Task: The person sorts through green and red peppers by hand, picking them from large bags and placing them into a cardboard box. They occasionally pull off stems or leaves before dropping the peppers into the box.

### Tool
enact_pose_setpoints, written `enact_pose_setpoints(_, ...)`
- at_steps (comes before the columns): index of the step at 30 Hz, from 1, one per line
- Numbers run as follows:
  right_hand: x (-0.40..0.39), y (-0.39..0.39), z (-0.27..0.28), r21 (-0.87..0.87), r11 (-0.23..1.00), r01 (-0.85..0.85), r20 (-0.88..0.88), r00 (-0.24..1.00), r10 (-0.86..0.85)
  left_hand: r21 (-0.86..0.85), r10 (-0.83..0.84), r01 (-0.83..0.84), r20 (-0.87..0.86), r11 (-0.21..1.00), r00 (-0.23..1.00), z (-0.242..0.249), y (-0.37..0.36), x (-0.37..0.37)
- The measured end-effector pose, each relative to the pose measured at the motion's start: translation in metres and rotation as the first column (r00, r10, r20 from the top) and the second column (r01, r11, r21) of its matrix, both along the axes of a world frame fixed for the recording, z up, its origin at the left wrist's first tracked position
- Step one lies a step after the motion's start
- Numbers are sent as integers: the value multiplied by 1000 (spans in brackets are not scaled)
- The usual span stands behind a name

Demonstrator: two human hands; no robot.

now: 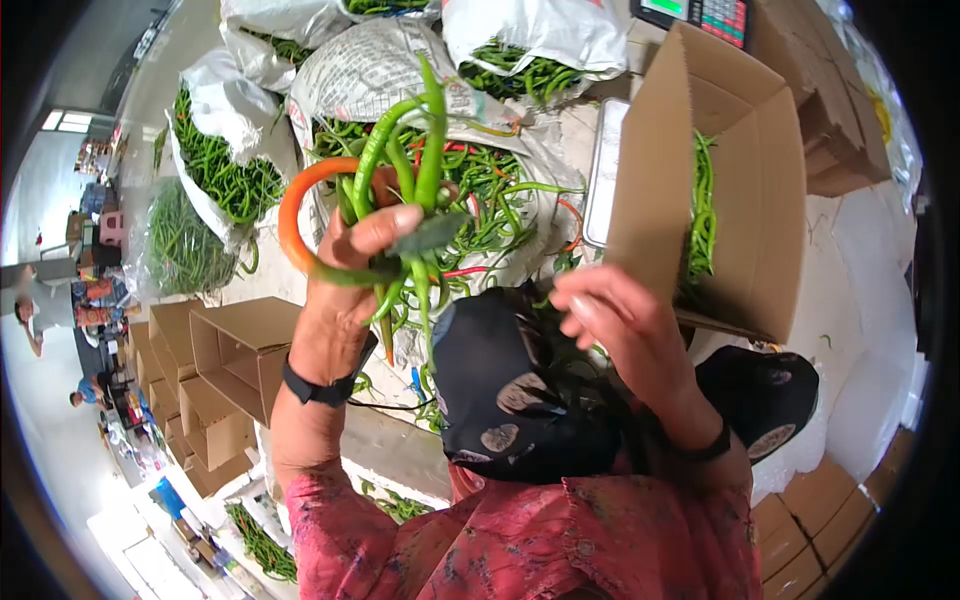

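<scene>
My left hand is raised over the open sack, its fingers and thumb wrapped round a bunch of long chili peppers. Most of the bunch is green; one curved orange-red pepper loops out on the left. To the right, my right hand hangs in the air near the lower left side of a cardboard box. Its fingers are loosely bent and a little apart, with nothing visible in them. Green peppers lie inside the box. Below the left hand, loose green and red peppers fill the sack.
White sacks of green peppers stand at the back and left. A white scale platform shows beside the box, and a keypad display behind it. Several cardboard boxes stand lower left. Other people are at far left.
</scene>
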State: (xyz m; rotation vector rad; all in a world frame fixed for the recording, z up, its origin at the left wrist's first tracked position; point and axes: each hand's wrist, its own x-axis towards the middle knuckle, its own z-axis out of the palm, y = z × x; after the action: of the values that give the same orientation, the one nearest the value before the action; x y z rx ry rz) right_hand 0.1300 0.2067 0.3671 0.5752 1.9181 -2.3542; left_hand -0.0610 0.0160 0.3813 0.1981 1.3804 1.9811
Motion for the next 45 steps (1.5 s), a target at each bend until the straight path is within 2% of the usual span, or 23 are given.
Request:
enact_pose_setpoints(1, -8, -1, 9, -28, 999, 34, -27, 999, -35, 18, -74, 76, -97, 997, 992, 15, 8, 10)
enact_pose_setpoints(3, -19, -2, 26, 0, 995, 100, -241, 966, -97, -133, -137, 121, -117, 984, 984, 36, 14, 36)
enact_pose_setpoints(5, -24, 1, 30, 24, 995, 93, -291, 953, -82, -76, -217, 215, -30, 974, 976, 47, 16, 60)
enact_pose_setpoints(6, -19, 3, 33, -100, 995, 2, -279, 960, -30, -126, -275, 283, 82, 951, 958, 49, 15, 70)
enact_pose_setpoints(7, -13, 3, 36, -224, 971, -85, -272, 962, 22, -40, -270, 272, 65, 961, 961, 51, 28, 86)
enact_pose_setpoints(8, -7, -4, 28, -288, 957, -36, -338, 939, -67, -10, -313, 314, 59, 949, 948, 45, 31, 95)
enact_pose_setpoints(9, 0, -4, 20, -288, 957, -30, -330, 941, -70, 18, -352, 351, 53, 936, 935, 37, 32, 103)
enact_pose_setpoints(11, 15, 4, 9, -65, 997, -38, -304, 952, 16, 1, -285, 287, 132, 958, 950, 29, 34, 127)
enact_pose_setpoints(15, 45, 16, -10, -98, 989, -113, -62, 992, 107, -86, -267, 314, 346, 946, 899, 0, 35, 157)
enact_pose_setpoints(17, 57, 18, -11, -222, 973, -69, -65, 996, 56, -96, -246, 296, 353, 950, 903, -16, 35, 166)
enact_pose_setpoints(19, 70, 30, 0, 354, 933, 64, -84, 996, -37, -21, -205, 227, 357, 974, 911, -27, 32, 168)
enact_pose_setpoints(21, 87, 41, -2, 403, 901, 159, -185, 979, -90, -90, -31, 72, 388, 993, 921, -34, 32, 173)
enact_pose_setpoints(23, 98, 49, -8, 654, 727, 210, -226, 971, -77, -51, -27, 54, 424, 997, 905, -41, 27, 176)
enact_pose_setpoints(24, 104, 56, -4, 622, 782, 41, -94, 995, 22, -57, -40, 68, 391, 996, 919, -38, 27, 180)
enact_pose_setpoints(25, 107, 60, 0, 626, 779, 42, -91, 996, 19, -63, -51, 79, 358, 995, 932, -35, 28, 182)
enact_pose_setpoints(27, 113, 64, 4, 410, 897, 163, -92, 986, -137, -20, -22, 30, 301, 999, 953, -35, 28, 181)
enact_pose_setpoints(29, 117, 71, 4, 412, 893, 181, -102, 983, -152, -40, 68, -59, 275, 997, 959, -37, 26, 177)
enact_pose_setpoints(31, 121, 73, -3, 79, 980, 184, -55, 982, -180, -36, 56, -49, 258, 998, 964, -36, 25, 180)
enact_pose_setpoints(35, 123, 74, 15, 170, 970, 172, -48, 985, -166, 42, 28, -43, 300, 998, 953, -36, 27, 185)
enact_pose_setpoints(36, 122, 70, 15, 57, 963, 262, -89, 962, -256, 73, 10, -35, 320, 997, 947, -35, 28, 185)
enact_pose_setpoints(43, 120, 89, 18, -4, 916, 402, -62, 914, -402, 136, -27, -20, 335, 991, 942, -32, 29, 186)
enact_pose_setpoints(44, 122, 91, 16, 228, 869, 439, -105, 898, -426, 142, -30, -21, 347, 990, 938, -32, 30, 187)
enact_pose_setpoints(45, 122, 97, 19, 217, 876, 430, -109, 903, -416, 162, -55, -1, 338, 987, 939, -32, 29, 186)
